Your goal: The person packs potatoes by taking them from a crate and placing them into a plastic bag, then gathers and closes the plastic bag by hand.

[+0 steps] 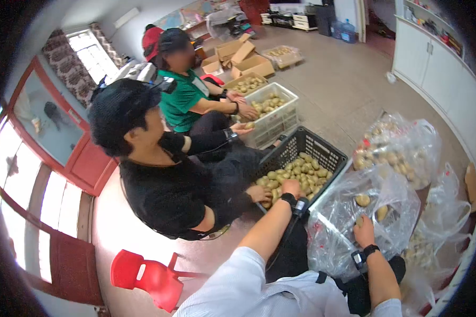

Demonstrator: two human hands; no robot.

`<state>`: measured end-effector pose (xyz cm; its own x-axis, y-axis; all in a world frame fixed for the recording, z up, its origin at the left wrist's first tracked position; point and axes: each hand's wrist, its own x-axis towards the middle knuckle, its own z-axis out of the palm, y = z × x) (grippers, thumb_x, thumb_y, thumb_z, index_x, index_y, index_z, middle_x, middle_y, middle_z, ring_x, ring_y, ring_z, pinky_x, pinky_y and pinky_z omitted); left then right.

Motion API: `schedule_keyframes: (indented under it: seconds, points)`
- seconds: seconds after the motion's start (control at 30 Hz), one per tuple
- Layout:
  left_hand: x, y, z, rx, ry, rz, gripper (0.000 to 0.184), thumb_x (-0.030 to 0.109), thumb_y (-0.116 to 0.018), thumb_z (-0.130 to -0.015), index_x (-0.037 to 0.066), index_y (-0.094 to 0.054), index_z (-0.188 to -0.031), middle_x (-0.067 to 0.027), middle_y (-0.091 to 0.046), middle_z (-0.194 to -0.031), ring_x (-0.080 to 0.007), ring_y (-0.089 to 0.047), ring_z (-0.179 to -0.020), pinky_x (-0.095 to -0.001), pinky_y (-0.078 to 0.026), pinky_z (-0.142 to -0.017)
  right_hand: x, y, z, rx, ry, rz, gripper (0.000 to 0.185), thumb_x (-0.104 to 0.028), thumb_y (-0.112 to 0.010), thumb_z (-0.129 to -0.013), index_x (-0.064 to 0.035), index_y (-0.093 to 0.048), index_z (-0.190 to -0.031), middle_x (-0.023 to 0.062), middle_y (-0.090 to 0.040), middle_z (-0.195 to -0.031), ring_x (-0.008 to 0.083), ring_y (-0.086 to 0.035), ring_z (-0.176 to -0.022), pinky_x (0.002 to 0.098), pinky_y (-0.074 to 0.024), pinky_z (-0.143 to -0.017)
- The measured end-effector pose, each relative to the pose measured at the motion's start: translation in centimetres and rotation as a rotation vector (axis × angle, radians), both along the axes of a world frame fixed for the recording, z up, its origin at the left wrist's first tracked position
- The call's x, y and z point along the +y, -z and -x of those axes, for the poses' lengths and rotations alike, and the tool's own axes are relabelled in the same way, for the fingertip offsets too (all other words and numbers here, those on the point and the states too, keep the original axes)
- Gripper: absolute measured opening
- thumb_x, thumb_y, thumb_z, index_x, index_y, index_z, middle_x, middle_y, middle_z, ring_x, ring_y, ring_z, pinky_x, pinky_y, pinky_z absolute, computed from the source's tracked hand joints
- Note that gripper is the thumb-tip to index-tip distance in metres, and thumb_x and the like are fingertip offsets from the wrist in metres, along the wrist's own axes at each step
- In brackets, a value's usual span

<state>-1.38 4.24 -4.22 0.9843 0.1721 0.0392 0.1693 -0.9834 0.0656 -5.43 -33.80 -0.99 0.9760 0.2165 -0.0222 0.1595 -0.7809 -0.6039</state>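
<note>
My left hand (291, 187) reaches into a black plastic crate (327, 150) of potatoes (303, 168). Its fingers look curled, and the potatoes and the back of the hand hide whatever is in them. Over an open clear plastic bag (330, 238), my right hand (364, 235) is closed on a potato (359, 221). Two more potatoes, one round (363, 200) and one longer (382, 213), lie in the bag just beyond that hand. Dark bands with small devices are strapped to both my wrists.
A co-worker in black (164, 179) sits at my left, one hand (259, 194) in the same crate. Beyond, another in green (182, 100) works over a white crate (288, 113). A filled potato bag (396, 150) stands at right; a red chair (148, 277) at left.
</note>
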Motion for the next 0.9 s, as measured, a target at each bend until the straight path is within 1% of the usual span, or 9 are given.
schedule_keyframes:
  seconds: [0.03,0.1,0.17,0.23,0.33,0.37,0.47,0.57,0.9]
  points:
    - [-0.1,0.0,0.1,-0.042,0.08,-0.067,0.019,0.025,-0.067,-0.073,0.006,-0.067,-0.068,-0.0095,-0.065,-0.07,-0.025,-0.065,-0.062,-0.041,-0.05,-0.053,0.9,-0.9,-0.3,-0.005,-0.02,-0.011,0.041,-0.01,-0.059,-0.076,0.0024,-0.053,-0.115,0.0245,-0.059,-0.112,0.0403,-0.055,-0.107,0.0437,-0.044,-0.092]
    - [-1.6,-2.2,0.2,-0.038,-0.457,1.221,0.016,0.02,-0.059,-0.084,0.004,-0.061,-0.084,-0.0097,-0.062,-0.075,-0.024,-0.062,-0.058,-0.0388,-0.051,-0.047,2.0,-2.5,-0.4,0.165,0.06,-0.102,0.043,-0.014,-0.06,-0.078,0.002,-0.054,-0.117,0.0247,-0.059,-0.113,0.0402,-0.056,-0.107,0.0428,-0.045,-0.092]
    - [-2.6,-2.9,0.1,-0.1,-0.728,1.659,0.019,0.019,-0.057,-0.088,0.004,-0.059,-0.098,-0.0099,-0.061,-0.082,-0.0247,-0.063,-0.062,-0.0386,-0.055,-0.05,2.8,-2.7,-0.1,0.108,0.05,-0.116,0.043,-0.015,-0.061,-0.078,0.0014,-0.054,-0.118,0.0243,-0.06,-0.112,0.0395,-0.057,-0.106,0.0424,-0.0454,-0.091]
    - [-2.7,-3.2,0.3,-0.076,-0.513,1.581,0.019,0.018,-0.048,-0.088,0.002,-0.055,-0.079,-0.0099,-0.059,-0.067,-0.0211,-0.059,-0.048,-0.0352,-0.047,-0.039,3.4,-1.9,-0.2,-0.002,0.045,-0.137,0.04,-0.017,-0.063,-0.079,-0.0024,-0.056,-0.115,0.0241,-0.061,-0.112,0.0401,-0.058,-0.104,0.0423,-0.0461,-0.09]
    - [-3.1,-3.0,0.0,0.017,-0.5,1.651,0.018,0.019,-0.049,-0.088,0.002,-0.055,-0.086,-0.0089,-0.057,-0.064,-0.022,-0.061,-0.052,-0.0351,-0.048,-0.04,4.1,-1.6,-0.5,0.111,0.047,-0.22,0.041,-0.017,-0.063,-0.079,-0.0006,-0.055,-0.116,0.0234,-0.061,-0.11,0.0377,-0.058,-0.105,0.0412,-0.0458,-0.091]
    - [-3.2,-2.9,0.0,0.103,-0.471,1.731,0.021,0.02,-0.051,-0.089,0.002,-0.056,-0.097,-0.0114,-0.06,-0.077,-0.0221,-0.063,-0.055,-0.0338,-0.049,-0.041,4.5,-2.1,-0.4,0.106,0.052,-0.22,0.041,-0.017,-0.063,-0.079,-0.0006,-0.055,-0.116,0.0234,-0.061,-0.11,0.0377,-0.058,-0.105,0.0412,-0.0458,-0.091]
    - [-4.2,-4.0,0.2,0.22,-0.39,1.768,0.032,0.025,-0.054,-0.091,0.002,-0.053,-0.112,-0.0139,-0.059,-0.094,-0.0214,-0.062,-0.056,-0.0322,-0.049,-0.042,5.9,-3.9,-0.3,0.37,0.053,-0.506,0.042,-0.014,-0.063,-0.085,0.001,-0.051,-0.122,0.0105,-0.062,-0.094,0.0159,-0.064,-0.07,0.0294,-0.0517,-0.058]
    - [-5.4,-6.4,0.7,0.349,-0.268,1.743,0.048,0.036,-0.057,-0.092,0.002,-0.046,-0.125,-0.0143,-0.057,-0.106,-0.0216,-0.062,-0.058,-0.0313,-0.05,-0.044,7.6,-5.4,-0.5,0.491,0.044,-0.738,0.035,-0.013,-0.06,-0.09,0.0021,-0.053,-0.12,0.0094,-0.063,-0.094,0.0143,-0.064,-0.064,0.0263,-0.0499,-0.052]
    - [-7.4,-8.9,0.9,0.648,-0.052,1.774,0.051,0.049,-0.054,-0.093,0.003,-0.051,-0.116,-0.0126,-0.063,-0.101,-0.0218,-0.066,-0.063,-0.032,-0.053,-0.048,11.1,-8.2,-1.2,0.361,-0.127,-0.576,0.037,-0.029,-0.053,-0.096,0.0033,-0.052,-0.114,0.0084,-0.062,-0.079,0.0129,-0.057,-0.054,0.0284,-0.0464,-0.05]
